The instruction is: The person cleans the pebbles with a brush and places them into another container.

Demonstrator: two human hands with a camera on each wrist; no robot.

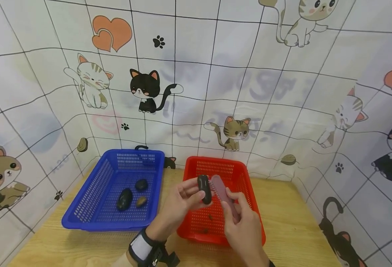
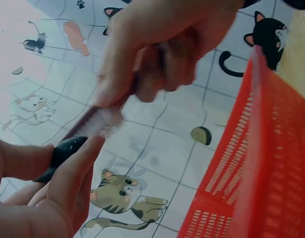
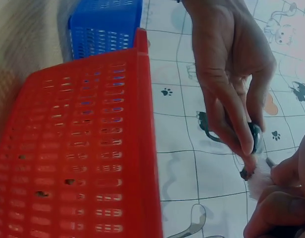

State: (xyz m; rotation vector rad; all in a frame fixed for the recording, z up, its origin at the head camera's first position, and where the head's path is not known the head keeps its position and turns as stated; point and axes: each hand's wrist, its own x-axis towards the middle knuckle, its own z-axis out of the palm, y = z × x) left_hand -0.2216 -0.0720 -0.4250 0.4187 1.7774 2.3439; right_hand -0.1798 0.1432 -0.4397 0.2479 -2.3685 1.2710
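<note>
Over the red basket, my left hand pinches a glossy black stone between thumb and fingers. My right hand grips a mauve scrubbing brush by its handle, with the bristles turned toward the stone. In the left wrist view the pale bristles are blurred right at the upper edge of the stone. The right wrist view has the white bristles just below the stone, whose far side is hidden by the left fingers.
To the left stands a blue basket with a large black stone, a smaller black stone and a brown stone. Small dark bits lie in the red basket. A cat-patterned sheet hangs behind the wooden table.
</note>
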